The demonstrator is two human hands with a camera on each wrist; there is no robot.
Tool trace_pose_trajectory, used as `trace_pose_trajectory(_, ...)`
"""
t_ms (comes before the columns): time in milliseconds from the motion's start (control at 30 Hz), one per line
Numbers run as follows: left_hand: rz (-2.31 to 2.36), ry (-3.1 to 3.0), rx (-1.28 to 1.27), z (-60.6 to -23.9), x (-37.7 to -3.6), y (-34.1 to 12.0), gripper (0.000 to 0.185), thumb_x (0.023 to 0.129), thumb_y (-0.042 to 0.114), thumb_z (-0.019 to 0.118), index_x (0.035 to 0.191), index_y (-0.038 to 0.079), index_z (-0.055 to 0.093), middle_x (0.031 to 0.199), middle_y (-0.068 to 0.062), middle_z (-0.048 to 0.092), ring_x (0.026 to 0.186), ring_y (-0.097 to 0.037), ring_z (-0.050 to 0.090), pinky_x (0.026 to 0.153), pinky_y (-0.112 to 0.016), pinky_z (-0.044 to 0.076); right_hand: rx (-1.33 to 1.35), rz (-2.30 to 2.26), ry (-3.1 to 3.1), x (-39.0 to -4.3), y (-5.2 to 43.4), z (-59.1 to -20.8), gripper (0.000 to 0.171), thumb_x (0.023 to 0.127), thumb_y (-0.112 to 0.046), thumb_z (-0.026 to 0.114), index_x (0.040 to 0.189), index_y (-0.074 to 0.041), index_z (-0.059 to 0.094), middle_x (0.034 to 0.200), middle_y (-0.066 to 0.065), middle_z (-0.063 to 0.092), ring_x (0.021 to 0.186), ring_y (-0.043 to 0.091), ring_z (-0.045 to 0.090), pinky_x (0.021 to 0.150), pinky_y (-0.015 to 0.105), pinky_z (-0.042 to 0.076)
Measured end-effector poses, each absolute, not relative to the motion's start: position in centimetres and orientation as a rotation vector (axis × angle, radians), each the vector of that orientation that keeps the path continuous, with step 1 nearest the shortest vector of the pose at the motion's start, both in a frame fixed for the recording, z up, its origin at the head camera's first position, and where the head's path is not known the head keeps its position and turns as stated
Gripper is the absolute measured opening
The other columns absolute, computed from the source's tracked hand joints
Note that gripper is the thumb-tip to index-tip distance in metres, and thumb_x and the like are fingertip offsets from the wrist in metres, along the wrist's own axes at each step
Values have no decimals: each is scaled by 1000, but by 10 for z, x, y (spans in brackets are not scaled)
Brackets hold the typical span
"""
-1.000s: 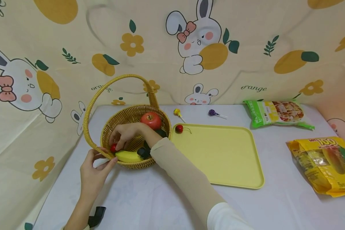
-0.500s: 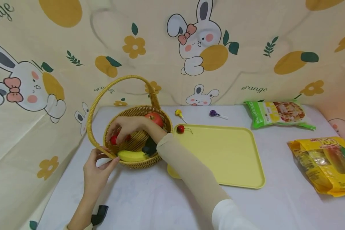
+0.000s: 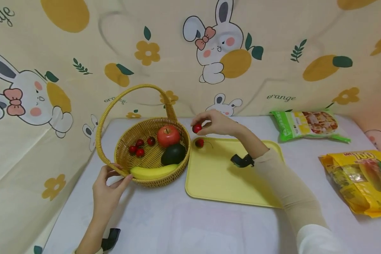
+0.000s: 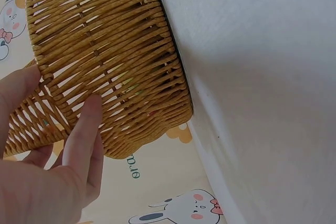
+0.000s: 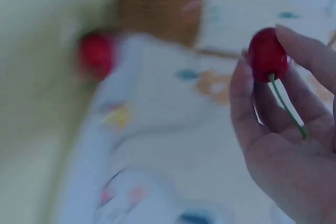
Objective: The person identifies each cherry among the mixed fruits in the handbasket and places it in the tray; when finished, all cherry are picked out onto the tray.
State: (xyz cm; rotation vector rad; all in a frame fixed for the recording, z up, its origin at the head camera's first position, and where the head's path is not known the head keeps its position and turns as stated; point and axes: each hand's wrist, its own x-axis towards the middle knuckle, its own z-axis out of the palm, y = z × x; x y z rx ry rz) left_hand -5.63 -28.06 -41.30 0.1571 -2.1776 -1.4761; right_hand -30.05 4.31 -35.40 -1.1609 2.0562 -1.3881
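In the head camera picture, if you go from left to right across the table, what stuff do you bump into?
Wicker basket → yellow tray → green snack bag → yellow snack bag.

The basket [image 3: 124,139] is tan wicker, the tray [image 3: 228,176] pale yellow, the cherry [image 3: 197,128] red with a green stem. The backdrop [image 3: 273,42] is cream, patterned with white rabbits and oranges

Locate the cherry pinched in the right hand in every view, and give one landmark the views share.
Head: the held cherry is at centre, above the yellow tray's far left corner, between the fingertips of the right hand.
Left wrist: not in it.
Right wrist: upper right, stem hanging over the palm.
Shared landmark: the wicker basket.
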Motion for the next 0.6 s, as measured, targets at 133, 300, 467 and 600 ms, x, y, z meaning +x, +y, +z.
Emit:
trace_pose_trajectory(133, -1472, -2188, 169, -410, -55, -280, 41, 81, -9, 78, 116, -6, 56, 112, -15, 57, 98, -20, 61, 72, -19, 61, -1049, -1393, 2129, -304, 75, -380, 29, 86, 7, 72, 115, 8, 67, 111, 19, 66, 102, 28, 63, 88, 30, 60)
trace_pose_trajectory(300, -1480, -2179, 166, -409, -55, -279, 41, 81, -9, 77, 116, -7, 56, 112, -14, 57, 98, -20, 61, 72, -19, 61, -1032, -1314, 2240, -303, 92, -399, 27, 84, 3, 76, 110, 7, 70, 104, 16, 70, 90, 27, 63, 74, 25, 57)
trace_pose_trajectory(467, -1487, -2183, 171, -409, -55, -279, 41, 82, -9, 77, 116, -7, 56, 112, -10, 57, 98, -18, 61, 72, -19, 61, -1061, -1220, 2328, -301, 96, -409, 26, 80, 1, 80, 104, 5, 73, 95, 13, 72, 83, 24, 64, 67, 24, 53)
trace_pose_trajectory(600, -1486, -2188, 171, -410, -55, -279, 41, 82, -9, 77, 117, -6, 56, 111, -9, 57, 98, -18, 61, 72, -20, 61, -1054, -1181, 2336, -298, 96, -413, 25, 80, 3, 79, 104, 6, 72, 95, 13, 73, 84, 24, 66, 73, 27, 57)
